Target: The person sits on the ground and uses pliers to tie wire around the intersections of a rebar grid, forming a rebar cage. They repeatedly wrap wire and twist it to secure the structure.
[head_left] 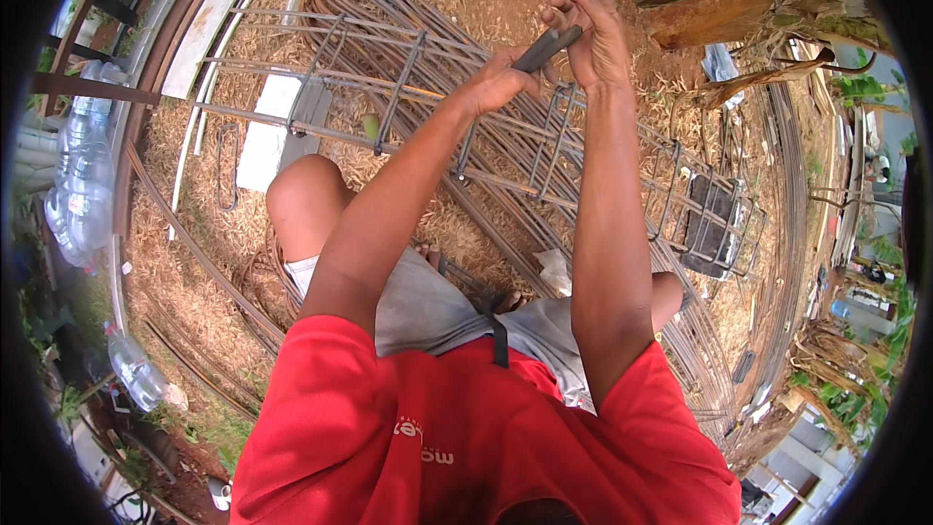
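My left hand (pixel 501 83) is closed around a hand tool with two dark handles (pixel 549 49). Its handles lie side by side and point up to the right, while its head is hidden, so I cannot tell its exact kind. At the handle ends is my right hand (pixel 595 34), thumb raised and fingers curled; anything pinched in them is too small to make out. Beneath both hands runs a long rebar cage (pixel 408 92), made of straight bars with rectangular stirrups (pixel 554 136) around them. My arms cover part of it.
A bundle of bent steel rods (pixel 379 0) lies under the cage. Left of it are a pale flat block (pixel 277 126) and a loose stirrup (pixel 225 165). A dark block (pixel 709 219) sits at the cage's right end. Plastic bottles (pixel 83 175) lie far left; a cut trunk (pixel 748 10) is upper right.
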A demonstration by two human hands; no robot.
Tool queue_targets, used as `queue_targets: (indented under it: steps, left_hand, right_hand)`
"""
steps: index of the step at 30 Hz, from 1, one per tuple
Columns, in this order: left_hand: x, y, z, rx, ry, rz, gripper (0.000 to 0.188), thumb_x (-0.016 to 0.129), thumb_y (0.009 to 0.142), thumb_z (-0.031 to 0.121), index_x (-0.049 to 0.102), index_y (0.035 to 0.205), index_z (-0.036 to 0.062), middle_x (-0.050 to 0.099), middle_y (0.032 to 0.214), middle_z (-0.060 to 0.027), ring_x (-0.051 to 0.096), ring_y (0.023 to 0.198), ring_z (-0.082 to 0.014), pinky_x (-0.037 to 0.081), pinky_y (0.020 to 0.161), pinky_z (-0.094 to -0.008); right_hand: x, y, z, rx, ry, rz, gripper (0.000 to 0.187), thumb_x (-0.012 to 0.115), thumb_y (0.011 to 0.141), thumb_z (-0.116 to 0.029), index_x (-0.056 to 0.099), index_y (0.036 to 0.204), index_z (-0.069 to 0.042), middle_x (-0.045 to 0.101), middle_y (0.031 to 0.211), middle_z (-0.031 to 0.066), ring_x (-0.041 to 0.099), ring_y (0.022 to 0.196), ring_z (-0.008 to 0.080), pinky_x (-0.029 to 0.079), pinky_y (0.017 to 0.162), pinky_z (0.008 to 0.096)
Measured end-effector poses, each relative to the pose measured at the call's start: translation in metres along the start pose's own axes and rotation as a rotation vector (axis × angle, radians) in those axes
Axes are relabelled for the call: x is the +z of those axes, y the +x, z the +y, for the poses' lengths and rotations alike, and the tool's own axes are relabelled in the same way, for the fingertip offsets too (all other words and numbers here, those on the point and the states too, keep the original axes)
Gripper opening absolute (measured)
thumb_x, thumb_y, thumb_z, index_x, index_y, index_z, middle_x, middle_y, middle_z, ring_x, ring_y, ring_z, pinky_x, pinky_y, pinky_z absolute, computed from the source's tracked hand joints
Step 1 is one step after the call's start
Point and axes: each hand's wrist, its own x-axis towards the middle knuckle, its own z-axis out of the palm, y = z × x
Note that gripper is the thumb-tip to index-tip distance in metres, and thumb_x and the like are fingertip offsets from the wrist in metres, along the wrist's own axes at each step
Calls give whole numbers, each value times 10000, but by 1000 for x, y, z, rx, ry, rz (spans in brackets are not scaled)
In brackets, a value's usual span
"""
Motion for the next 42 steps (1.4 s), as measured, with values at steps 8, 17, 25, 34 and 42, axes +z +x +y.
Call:
queue_targets:
  steps: [8,17,25,34,42]
  left_hand:
    - [2,7,-10,29,-22,-119,378,741,746,106,668,1115,72,618,895,-18,588,867,-176,458,802,-335]
    - [-18,34,-6,-179,-5,-332,285,849,820,190,697,1012,46,704,833,-37,643,708,-161,514,698,-343]
    - [52,7,4,108,480,499,447,850,762,195,771,1175,42,814,932,-156,799,854,-255,623,838,-401]
    - [2,22,-10,194,157,181,265,776,836,97,622,998,-46,736,958,-99,681,845,-221,505,731,-401]
    - [83,9,-30,307,395,922,376,863,844,299,696,1017,10,744,972,-206,701,862,-423,535,753,-485]
  right_hand:
    - [-25,-4,5,104,60,-550,473,777,981,-450,691,1089,2,658,774,66,696,773,242,590,841,348]
    - [-4,-17,11,130,65,174,399,875,939,-366,641,875,-49,596,630,61,622,583,194,528,564,338]
    - [10,-28,13,21,54,411,423,824,977,-426,644,878,-56,622,647,68,621,572,171,520,559,309]
    - [44,-5,34,-80,-17,446,445,690,1071,-397,555,768,-100,566,670,38,540,585,137,457,543,297]
    - [44,-27,53,-385,-57,676,480,634,1107,-337,456,721,-116,473,624,6,439,540,109,374,491,293]
